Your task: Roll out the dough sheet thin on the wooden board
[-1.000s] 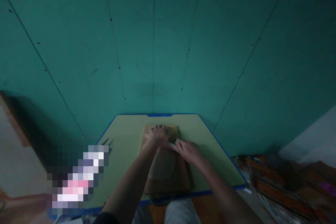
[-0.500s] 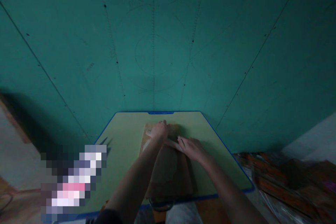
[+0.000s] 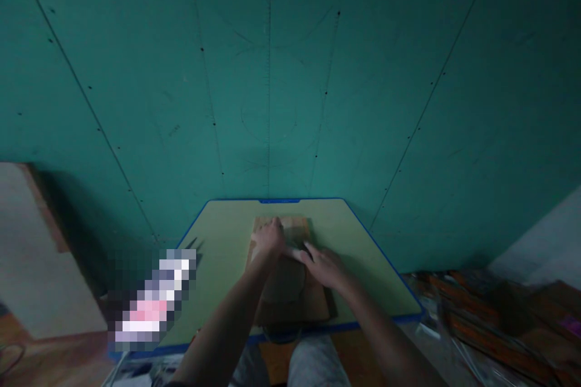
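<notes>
Here, both hands [image 3: 269, 239] [image 3: 324, 264] curled closed over a pale rod [image 3: 295, 253], flat rounded sheet [image 3: 284, 285], wooden board [image 3: 315, 309].

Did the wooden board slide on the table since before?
No, not visibly any way: the wooden board keeps its place relative to the table's blue far edge.

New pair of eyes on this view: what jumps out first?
Probably the big green wall, marked with lines and dark dots, filling the upper part of the view. Then the pixelated patch with pink and white blocks, over the left edge of the pale, blue-rimmed table. Low in the middle, the left hand and right hand are on a pale rod above a wooden board.
</notes>
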### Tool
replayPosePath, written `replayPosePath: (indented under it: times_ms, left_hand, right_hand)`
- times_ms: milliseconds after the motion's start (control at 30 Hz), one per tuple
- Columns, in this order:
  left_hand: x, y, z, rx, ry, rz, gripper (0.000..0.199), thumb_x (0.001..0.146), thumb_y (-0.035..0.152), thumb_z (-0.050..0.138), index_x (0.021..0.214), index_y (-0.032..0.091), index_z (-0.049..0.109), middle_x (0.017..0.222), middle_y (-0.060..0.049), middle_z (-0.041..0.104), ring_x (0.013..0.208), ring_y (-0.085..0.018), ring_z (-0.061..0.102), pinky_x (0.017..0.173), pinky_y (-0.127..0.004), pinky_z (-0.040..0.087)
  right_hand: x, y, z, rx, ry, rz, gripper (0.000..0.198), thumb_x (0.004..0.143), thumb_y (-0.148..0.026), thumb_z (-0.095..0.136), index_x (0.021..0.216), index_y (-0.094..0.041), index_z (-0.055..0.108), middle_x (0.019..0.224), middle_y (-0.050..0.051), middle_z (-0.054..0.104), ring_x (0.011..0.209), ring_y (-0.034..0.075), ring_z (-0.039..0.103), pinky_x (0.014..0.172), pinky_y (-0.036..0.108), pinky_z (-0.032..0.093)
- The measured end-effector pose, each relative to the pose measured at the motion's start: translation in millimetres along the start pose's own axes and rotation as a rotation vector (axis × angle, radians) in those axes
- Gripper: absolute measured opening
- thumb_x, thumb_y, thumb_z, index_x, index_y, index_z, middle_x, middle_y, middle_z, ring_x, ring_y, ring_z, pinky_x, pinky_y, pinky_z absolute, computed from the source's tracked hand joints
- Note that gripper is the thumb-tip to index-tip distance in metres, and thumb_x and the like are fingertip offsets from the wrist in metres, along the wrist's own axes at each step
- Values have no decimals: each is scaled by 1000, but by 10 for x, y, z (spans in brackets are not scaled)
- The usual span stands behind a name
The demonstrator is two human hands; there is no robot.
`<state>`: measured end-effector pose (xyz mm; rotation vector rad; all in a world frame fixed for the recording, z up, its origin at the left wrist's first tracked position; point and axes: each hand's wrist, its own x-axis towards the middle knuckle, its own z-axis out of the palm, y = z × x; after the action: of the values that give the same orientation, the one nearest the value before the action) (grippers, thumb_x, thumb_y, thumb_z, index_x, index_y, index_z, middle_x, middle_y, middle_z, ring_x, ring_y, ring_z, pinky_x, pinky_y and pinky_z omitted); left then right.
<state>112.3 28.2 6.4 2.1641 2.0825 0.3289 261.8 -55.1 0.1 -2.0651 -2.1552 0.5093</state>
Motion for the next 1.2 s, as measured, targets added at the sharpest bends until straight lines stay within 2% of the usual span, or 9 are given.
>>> replayPosePath:
  times_ms: [100,233,467,533,633,800,900,1000,1200]
  left_hand:
    - [-69,-64,7,-7,27,48,33,99,25,31,114,20,60,105,-12,74,103,-24,68,90,-36,47]
    - [-151,-134,16,-4,56,75,35,99,23,30,113,18,62,106,-11,73,104,-24,67,88,-35,47]
    - [-192,-194,24,37,119,115,36,98,21,30,113,17,62,111,-13,68,103,-25,66,83,-36,50]
    - [-187,-212,31,47,134,136,36,97,21,30,113,17,62,112,-14,67,102,-26,65,81,-36,50]
    - [-184,-240,42,64,145,177,34,96,22,33,113,17,62,114,-14,65,108,-27,61,87,-37,48]
    - [-142,-228,60,76,130,215,32,94,26,40,115,17,62,118,-14,66,112,-27,59,94,-38,44]
    - [-72,-182,69,77,113,229,36,93,33,41,117,17,62,121,-14,66,114,-28,58,96,-39,43]
    - [3,-136,60,76,84,264,40,92,40,43,119,17,62,124,-13,65,117,-28,57,97,-39,41]
    - [113,-54,-14,78,12,302,42,89,46,47,121,24,62,125,-9,65,119,-27,56,96,-39,42]
  right_hand:
    - [-79,-62,34,-45,95,-6,63,100,-52,26,149,-15,41,137,21,58,123,32,57,100,45,41]
    - [-176,-138,81,-143,214,-87,58,99,-48,36,146,-15,45,147,22,46,132,34,48,104,47,38]
    - [-241,-159,121,-118,182,-122,64,96,-47,43,149,-12,41,155,21,36,141,34,36,112,45,32]
    - [-223,-139,135,-113,199,-146,64,96,-48,44,149,-11,42,156,21,34,145,32,30,115,44,28]
    - [-186,-112,144,-119,221,-159,63,97,-49,43,147,-11,45,157,21,32,148,32,23,118,46,20]
    - [-136,-118,107,-122,242,-114,62,98,-55,37,139,-11,54,153,23,39,145,34,30,117,50,21]
    - [-89,-118,77,-133,260,-44,70,97,-62,29,139,-11,54,151,24,41,141,36,37,115,51,23]
    - [-16,-85,52,-124,216,14,78,95,-68,25,144,-11,49,154,24,36,142,37,34,115,53,21]
    - [138,1,-20,-118,154,81,75,96,-65,28,146,-12,46,157,23,31,145,36,28,115,53,19]
